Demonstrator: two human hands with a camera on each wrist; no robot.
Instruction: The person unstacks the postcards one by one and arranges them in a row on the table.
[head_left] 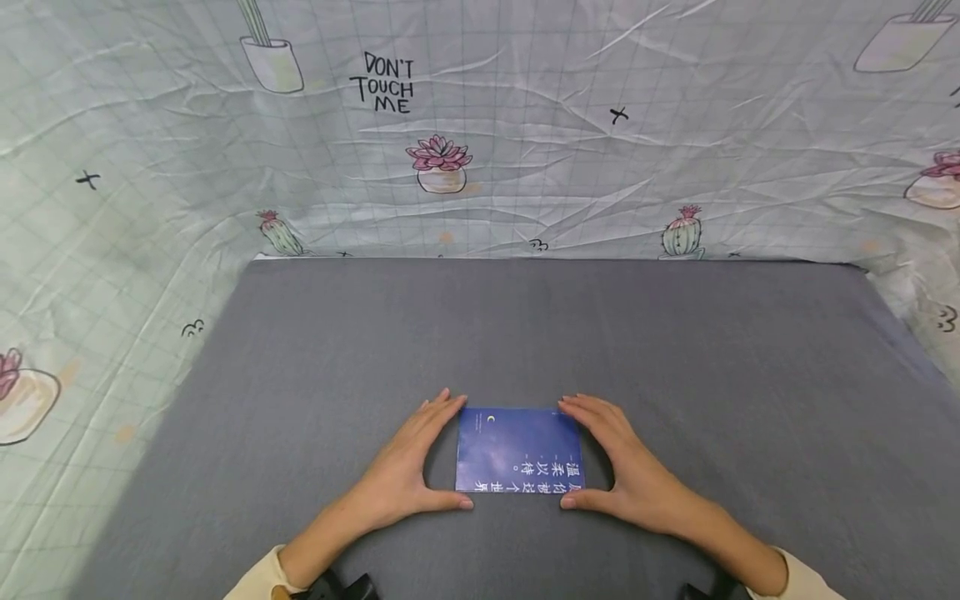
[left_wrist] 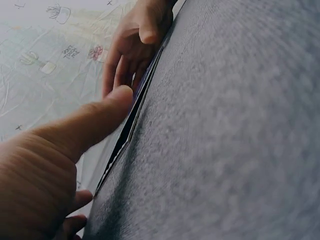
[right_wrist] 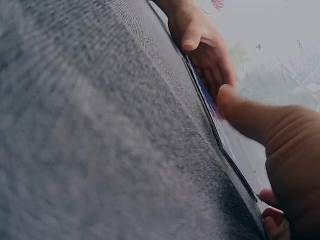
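Observation:
A thin blue booklet [head_left: 510, 437] with white Chinese characters and a small yellow moon on its cover lies on the grey cloth. At its left side is my left hand [head_left: 408, 475], thumb by the near edge and fingertips by the far left corner. My right hand [head_left: 633, 471] mirrors this on the right side. Both hands have thumb and fingers spread wide, framing the booklet. From the left wrist, the booklet's edge [left_wrist: 131, 120] shows dark layers slightly apart, beside the left thumb [left_wrist: 112, 107]. In the right wrist view, the right thumb [right_wrist: 245, 110] is beside the booklet [right_wrist: 206, 95]; exact contact is unclear.
A grey cloth [head_left: 525, 333] covers the table. Behind it and to the left hangs a pale gridded curtain [head_left: 525, 150] printed with cacti and lettering, its lower edge meeting the table's back edge. Dark wrist straps [head_left: 341, 586] show at the bottom.

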